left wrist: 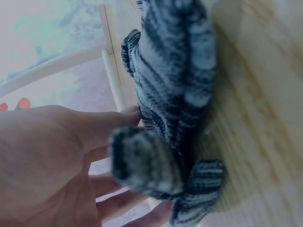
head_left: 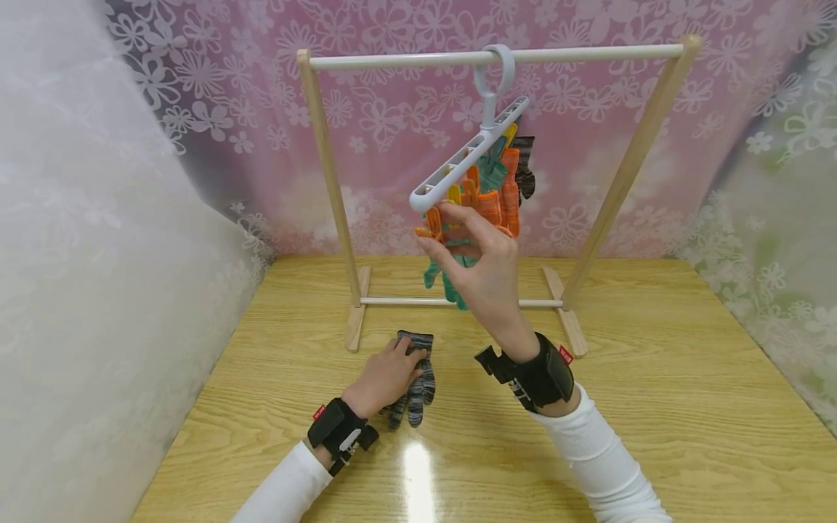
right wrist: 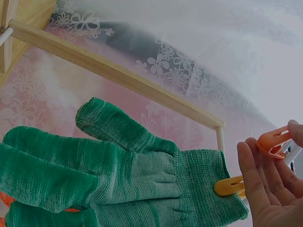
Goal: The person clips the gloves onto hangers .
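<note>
My right hand is raised at the near end of a pale grey clip hanger. Its thumb and fingers pinch an orange clip, which has no glove in it. A green glove hangs beside that hand, its cuff held by a yellow clip. Behind it hang orange gloves and a dark glove. Low on the table, my left hand grips a black-and-grey striped glove near the cuff; in the left wrist view, the thumb touches the glove's side and some fingertips are hidden.
The hanger's ring hooks over the white top bar of a wooden rack. Its feet stand on the wood-grain table, joined by a low white bar. Flowered curtains surround the table's back and sides.
</note>
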`<state>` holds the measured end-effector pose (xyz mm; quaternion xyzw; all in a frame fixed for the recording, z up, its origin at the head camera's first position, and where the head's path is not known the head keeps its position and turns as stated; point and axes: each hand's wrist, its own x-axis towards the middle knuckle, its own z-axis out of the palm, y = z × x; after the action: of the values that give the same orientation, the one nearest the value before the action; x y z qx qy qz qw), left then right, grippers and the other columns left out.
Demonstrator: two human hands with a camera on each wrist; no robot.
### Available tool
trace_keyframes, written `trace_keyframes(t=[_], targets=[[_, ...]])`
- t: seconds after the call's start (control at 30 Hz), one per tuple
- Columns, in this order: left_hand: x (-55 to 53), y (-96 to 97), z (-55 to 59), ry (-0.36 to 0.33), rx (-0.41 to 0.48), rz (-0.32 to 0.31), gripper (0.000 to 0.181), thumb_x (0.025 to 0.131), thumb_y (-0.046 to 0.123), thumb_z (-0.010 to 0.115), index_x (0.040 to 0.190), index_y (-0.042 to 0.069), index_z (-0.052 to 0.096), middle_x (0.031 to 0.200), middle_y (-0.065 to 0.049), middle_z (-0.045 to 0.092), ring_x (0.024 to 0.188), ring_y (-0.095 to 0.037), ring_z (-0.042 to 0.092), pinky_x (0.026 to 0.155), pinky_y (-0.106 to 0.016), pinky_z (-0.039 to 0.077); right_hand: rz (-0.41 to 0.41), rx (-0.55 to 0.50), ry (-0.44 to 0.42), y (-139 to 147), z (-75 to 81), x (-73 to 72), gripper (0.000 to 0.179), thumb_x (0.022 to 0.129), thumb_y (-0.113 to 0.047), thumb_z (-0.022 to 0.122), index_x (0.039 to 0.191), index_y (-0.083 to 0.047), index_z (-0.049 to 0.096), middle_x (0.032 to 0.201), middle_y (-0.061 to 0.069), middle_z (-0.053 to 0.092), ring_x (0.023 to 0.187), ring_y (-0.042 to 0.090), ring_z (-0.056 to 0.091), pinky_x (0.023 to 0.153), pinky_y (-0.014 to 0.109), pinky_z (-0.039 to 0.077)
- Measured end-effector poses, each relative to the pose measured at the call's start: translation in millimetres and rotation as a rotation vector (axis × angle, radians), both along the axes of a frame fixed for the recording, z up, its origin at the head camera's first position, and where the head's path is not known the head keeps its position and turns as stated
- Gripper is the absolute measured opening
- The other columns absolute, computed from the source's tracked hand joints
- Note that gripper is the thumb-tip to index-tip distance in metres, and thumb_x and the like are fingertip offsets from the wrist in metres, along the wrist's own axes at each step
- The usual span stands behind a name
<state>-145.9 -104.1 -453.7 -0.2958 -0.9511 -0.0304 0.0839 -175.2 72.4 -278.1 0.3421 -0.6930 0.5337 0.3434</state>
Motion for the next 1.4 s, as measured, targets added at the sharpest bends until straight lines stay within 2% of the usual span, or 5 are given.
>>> trace_keyframes(t=[0.33,0.5,0.8,1.17,1.4], targets=[[-10.5,1.6,-0.8,-0.049,0.082,-0.008,0.034,0.1,0.025,0.067,0.13,0.009,0.068,0.121,-0.018,0.059,0.102,-0.031,0.061,0.058,-0.031,0.054,-0.001,-0.005,0.002,1,1.1,-0.3,0.043,0.085,-0.002,0.082,0.125,0.002,0.068,0.106,0.017,0.073,0.079,0.024,0.074,0.07,0.023,0.061],[-15.3,1.9,-2.0,-0.088,0.094,-0.005,0.037,0.101,0.027,0.065,0.134,0.01,0.066,0.126,-0.018,0.057,0.107,-0.033,0.06,0.068,-0.034,0.057,-0.005,-0.004,0.0,1,2.1,0.3,0.041,0.085,-0.001,0.082,0.123,0.003,0.068,0.106,0.018,0.074,0.078,0.025,0.074,0.071,0.023,0.061],[-27.9,2.6,5.3,-0.125,0.166,0.01,0.025,0.102,0.022,0.064,0.121,0.007,0.072,0.109,-0.012,0.066,0.085,-0.023,0.066,0.066,-0.031,0.056,-0.017,0.003,0.011,1,2.3,0.1,0.041,0.084,-0.001,0.082,0.122,0.004,0.068,0.106,0.018,0.074,0.078,0.025,0.074,0.071,0.022,0.061],[-54.4,4.6,13.6,0.113,0.227,0.022,0.015,0.095,0.012,0.074,0.108,0.007,0.075,0.107,-0.012,0.069,0.093,-0.027,0.067,0.074,-0.034,0.059,-0.012,0.003,0.01,2,4.1,0.1,0.043,0.084,-0.001,0.082,0.124,0.003,0.068,0.105,0.018,0.074,0.078,0.025,0.074,0.07,0.023,0.061],[-63.4,-2.0,8.0,-0.065,0.075,0.126,0.033,0.091,0.019,0.079,0.121,0.008,0.071,0.117,-0.013,0.067,0.104,-0.03,0.066,0.083,-0.039,0.06,-0.017,0.006,0.006,1,3.7,0.9,0.042,0.084,-0.001,0.082,0.123,0.004,0.068,0.105,0.018,0.074,0.078,0.025,0.074,0.07,0.022,0.061]])
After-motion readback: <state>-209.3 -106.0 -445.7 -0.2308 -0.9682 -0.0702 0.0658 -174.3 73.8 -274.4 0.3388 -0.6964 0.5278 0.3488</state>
